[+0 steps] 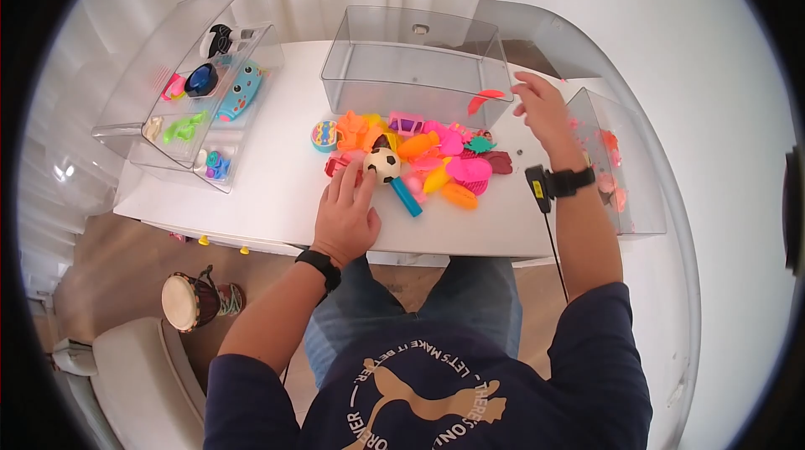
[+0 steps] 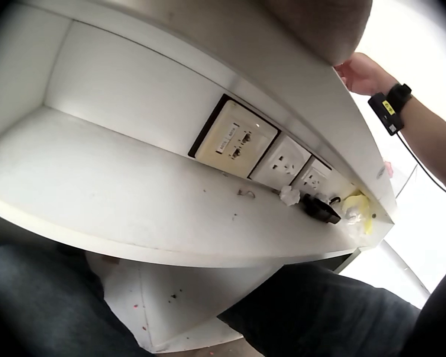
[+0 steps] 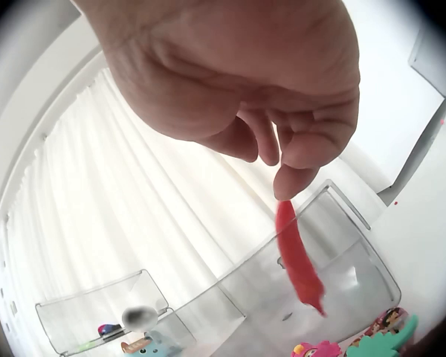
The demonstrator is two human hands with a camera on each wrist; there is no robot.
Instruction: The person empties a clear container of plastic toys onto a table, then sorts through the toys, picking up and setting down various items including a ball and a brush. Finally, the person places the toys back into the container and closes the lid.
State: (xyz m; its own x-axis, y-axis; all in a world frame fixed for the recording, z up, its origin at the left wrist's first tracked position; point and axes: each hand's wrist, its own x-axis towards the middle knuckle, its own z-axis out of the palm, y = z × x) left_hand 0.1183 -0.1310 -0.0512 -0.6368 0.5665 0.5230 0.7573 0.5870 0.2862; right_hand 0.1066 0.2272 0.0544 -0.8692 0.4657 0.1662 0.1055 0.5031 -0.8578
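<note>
A red toy chili pepper [image 1: 485,101] hangs in the air over the right end of a clear bin [image 1: 411,98]. Just right of it is my right hand [image 1: 542,106], fingers loosely spread; a small gap shows between them and the pepper in the head view. In the right wrist view the chili's thin end [image 3: 297,256] overlaps a fingertip. My left hand [image 1: 345,211] rests at the front of a toy pile, fingers loosely extended, fingertips right at a black-and-white toy soccer ball [image 1: 382,166]. A blue stick [image 1: 406,197] lies beside the ball.
The pile holds colourful plastic toys, including a pink piece [image 1: 470,170] and a yellow-orange one [image 1: 459,196]. Left stands a clear lidded case [image 1: 126,127] with toys inside; right, another clear bin [image 1: 646,173] with pinkish pieces. A drum [image 1: 180,302] stands on the floor.
</note>
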